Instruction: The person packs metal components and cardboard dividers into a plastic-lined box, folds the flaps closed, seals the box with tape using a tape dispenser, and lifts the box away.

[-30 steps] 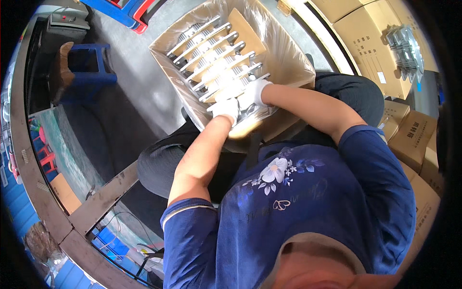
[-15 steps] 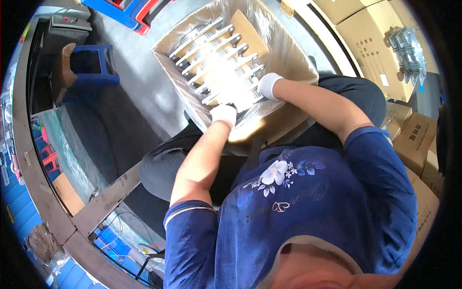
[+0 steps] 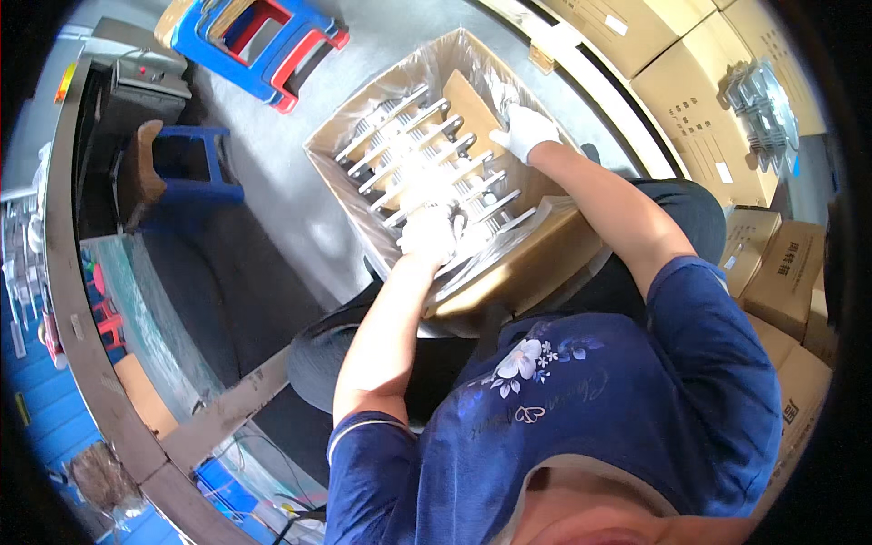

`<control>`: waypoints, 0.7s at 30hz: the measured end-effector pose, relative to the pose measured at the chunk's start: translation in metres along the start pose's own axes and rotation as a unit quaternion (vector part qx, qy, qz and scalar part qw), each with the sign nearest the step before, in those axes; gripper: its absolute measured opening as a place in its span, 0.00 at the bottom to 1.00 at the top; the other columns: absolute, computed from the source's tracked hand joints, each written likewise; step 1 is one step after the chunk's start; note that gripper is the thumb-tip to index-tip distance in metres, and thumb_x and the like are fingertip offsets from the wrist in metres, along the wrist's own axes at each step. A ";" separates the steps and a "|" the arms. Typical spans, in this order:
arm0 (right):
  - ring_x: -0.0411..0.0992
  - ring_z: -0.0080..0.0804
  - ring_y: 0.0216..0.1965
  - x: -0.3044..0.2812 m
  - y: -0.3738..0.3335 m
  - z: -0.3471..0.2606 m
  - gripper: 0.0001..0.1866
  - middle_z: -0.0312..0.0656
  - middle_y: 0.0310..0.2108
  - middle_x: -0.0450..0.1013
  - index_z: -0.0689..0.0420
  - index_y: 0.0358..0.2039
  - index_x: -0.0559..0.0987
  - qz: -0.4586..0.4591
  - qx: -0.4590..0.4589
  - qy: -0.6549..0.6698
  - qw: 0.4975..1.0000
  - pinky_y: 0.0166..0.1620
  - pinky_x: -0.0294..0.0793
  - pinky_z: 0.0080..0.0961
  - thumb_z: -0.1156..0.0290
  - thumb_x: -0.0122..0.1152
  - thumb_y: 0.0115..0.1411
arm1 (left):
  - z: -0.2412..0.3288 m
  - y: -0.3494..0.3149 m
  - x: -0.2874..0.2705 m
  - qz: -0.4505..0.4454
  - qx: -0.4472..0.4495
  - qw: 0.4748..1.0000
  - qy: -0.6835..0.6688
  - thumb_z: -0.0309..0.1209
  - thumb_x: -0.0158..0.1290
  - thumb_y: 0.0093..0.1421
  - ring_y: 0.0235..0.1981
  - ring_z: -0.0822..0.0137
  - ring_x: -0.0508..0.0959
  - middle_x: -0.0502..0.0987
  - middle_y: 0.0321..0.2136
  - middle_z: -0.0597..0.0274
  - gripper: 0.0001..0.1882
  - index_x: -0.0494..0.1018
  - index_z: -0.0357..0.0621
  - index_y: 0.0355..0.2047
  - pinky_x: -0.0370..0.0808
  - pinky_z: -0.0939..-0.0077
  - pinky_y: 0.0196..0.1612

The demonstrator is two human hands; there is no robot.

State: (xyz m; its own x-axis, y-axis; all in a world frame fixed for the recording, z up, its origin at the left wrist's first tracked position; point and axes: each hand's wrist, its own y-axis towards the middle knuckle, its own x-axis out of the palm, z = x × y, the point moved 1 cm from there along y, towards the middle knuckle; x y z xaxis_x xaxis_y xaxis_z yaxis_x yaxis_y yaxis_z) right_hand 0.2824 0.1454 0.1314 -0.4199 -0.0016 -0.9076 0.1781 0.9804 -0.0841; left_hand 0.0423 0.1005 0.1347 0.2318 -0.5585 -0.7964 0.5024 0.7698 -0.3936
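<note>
White glare swallows metal parts — left hand, grip unclear; right hand, spread.

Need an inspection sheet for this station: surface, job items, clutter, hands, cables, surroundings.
Surface: grey floor; no worktop seen under the work.
Job items: open box, clear liner, rows of metal parts, cardboard sheet at the far side; glare hides the middle.
Clutter: brown bundle at lower left.
Left hand: white glove, at the parts' near end; grip unclear.
Right hand: white glove, at the box's right side, by the sheet; grip unclear.
Cables: dark cords at lower left; ends not traceable.
Surroundings: blue stool left, blue-and-red stool beyond, stacked cartons right.
</note>
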 end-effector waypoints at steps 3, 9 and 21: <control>0.72 0.49 0.41 0.017 0.012 0.015 0.17 0.51 0.39 0.74 0.57 0.38 0.75 -0.136 0.013 -0.060 0.989 0.45 0.69 0.40 0.58 0.49 0.57 | 0.016 0.006 -0.001 0.006 0.016 0.999 0.041 0.39 0.49 0.55 0.43 0.49 0.73 0.75 0.40 0.48 0.16 0.74 0.47 0.40 0.69 0.60 0.47; 0.75 0.46 0.28 -0.072 -0.001 -0.017 0.10 0.49 0.28 0.76 0.57 0.29 0.79 -0.089 -0.089 -0.130 0.983 0.30 0.73 0.39 0.71 0.50 0.50 | 0.036 0.008 -0.036 0.183 0.121 0.976 -0.008 0.36 0.52 0.51 0.55 0.44 0.63 0.65 0.51 0.39 0.26 0.65 0.35 0.49 0.56 0.54 0.58; 0.73 0.45 0.31 -0.288 -0.011 0.069 0.19 0.44 0.29 0.75 0.53 0.29 0.79 0.101 -0.097 -0.196 0.971 0.35 0.73 0.37 0.52 0.49 0.54 | 0.059 -0.002 -0.061 0.250 0.194 0.945 0.083 0.32 0.54 0.54 0.22 0.50 0.75 0.75 0.20 0.51 0.09 0.73 0.51 0.37 0.71 0.59 0.27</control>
State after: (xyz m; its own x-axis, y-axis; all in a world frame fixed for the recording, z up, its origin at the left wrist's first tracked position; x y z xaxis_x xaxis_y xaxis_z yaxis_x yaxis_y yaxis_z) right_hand 0.4624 0.1217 0.3651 -0.0165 0.1568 -0.9875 0.0354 0.9871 0.1561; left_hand 0.0763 0.1145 0.2110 0.4038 -0.0741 -0.9119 0.6394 0.7357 0.2234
